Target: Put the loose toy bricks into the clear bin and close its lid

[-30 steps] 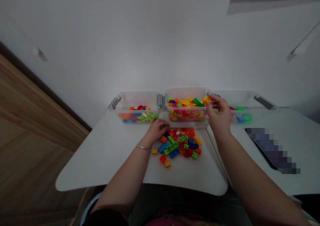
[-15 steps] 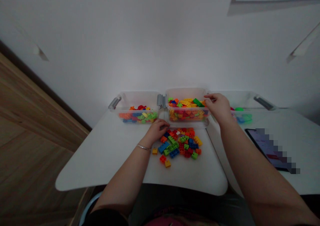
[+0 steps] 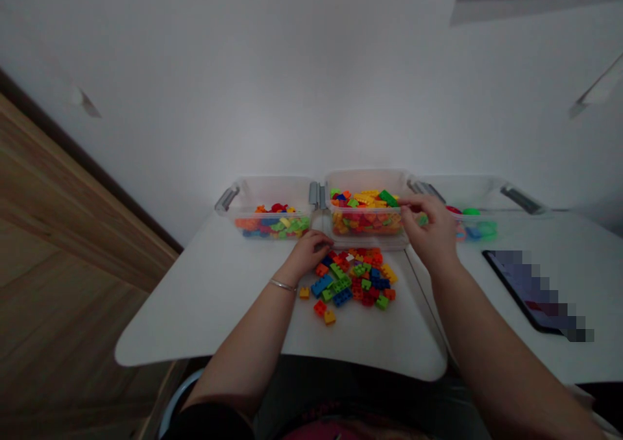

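A loose pile of toy building bricks (image 3: 341, 285) in red, orange, yellow, green and blue lies on the white table (image 3: 219, 304). My left hand (image 3: 311, 250) rests at the pile's back left edge, fingers curled in; whatever they may hold is hidden. Behind the pile stands a clear plastic box (image 3: 367, 182) filled with more bricks, a dark green one (image 3: 388, 198) on top. At this box's right end is my right hand (image 3: 431, 229), its forefinger stretched left and thumb apart below. A bit of green shows between them, apparently behind the hand.
A second clear box (image 3: 272, 190) with coloured pieces stands at the left. Another clear box (image 3: 467, 190) at the right holds a few pieces, partly behind my right hand. A tablet (image 3: 525, 294) lies on the right table. Wooden furniture (image 3: 63, 245) is at far left.
My right hand has moved right and slightly down, off the middle box's rim, with its thumb and forefinger wider apart. My left hand stays beside the pile. The view has shifted slightly.
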Available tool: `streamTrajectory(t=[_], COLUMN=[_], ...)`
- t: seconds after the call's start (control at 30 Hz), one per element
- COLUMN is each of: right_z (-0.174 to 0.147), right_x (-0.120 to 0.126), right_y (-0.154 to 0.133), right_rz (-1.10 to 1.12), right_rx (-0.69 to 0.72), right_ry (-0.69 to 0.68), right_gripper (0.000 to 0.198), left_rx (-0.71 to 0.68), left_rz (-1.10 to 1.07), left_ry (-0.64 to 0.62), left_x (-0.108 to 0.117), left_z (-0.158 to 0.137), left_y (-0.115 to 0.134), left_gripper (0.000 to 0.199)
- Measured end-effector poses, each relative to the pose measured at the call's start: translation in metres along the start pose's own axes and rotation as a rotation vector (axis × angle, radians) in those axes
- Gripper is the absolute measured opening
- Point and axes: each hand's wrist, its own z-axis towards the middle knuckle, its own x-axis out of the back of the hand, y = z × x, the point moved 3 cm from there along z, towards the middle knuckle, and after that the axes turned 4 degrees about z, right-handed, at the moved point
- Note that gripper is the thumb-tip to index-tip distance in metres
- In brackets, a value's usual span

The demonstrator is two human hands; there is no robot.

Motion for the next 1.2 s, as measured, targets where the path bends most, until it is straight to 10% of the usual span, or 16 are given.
streamTrajectory(t=[0.47, 1.2], right_z=[-0.092, -0.084], right_x=[-0.036, -0.018], right_y=[0.060, 0.043], right_rz=[-0.077, -0.562], right_rx=[0.008, -0.003], right_ry=[-0.629, -0.623], right_gripper=[0.033, 0.014], left_rx=[-0.001, 0.003], left_rz=[0.003, -0.011], left_ry=[0.003, -0.013], left_x=[-0.001, -0.003], left_z=[0.000, 0.000], left_y=[-0.001, -0.003], left_gripper=[0.017, 0.018])
